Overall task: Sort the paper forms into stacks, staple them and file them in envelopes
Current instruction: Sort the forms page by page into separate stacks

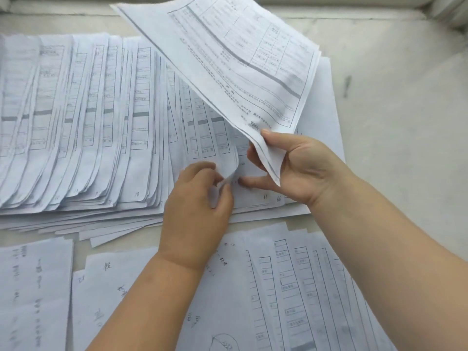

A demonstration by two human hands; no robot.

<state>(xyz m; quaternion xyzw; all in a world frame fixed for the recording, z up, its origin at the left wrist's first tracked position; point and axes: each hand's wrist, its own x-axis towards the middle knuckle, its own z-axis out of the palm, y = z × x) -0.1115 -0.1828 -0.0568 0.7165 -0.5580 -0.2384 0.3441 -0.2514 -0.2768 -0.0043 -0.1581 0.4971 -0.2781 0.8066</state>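
Note:
A wide fan of printed paper forms (83,122) lies overlapped across the pale surface, each with a handwritten number at its lower edge. My right hand (301,168) pinches the lower corner of a thin bundle of forms (235,54) and holds it raised and tilted above the fan. My left hand (197,206) pinches the curled lower edge of one sheet (229,171) near the fan's right end, lifting it off the sheets below. The two hands are close together, a few fingers apart.
A second row of forms (304,287) and sheets with handwriting (35,295) lies nearest to me, under my forearms. Bare pale stone surface (405,122) extends to the right. A window ledge (329,3) runs along the back.

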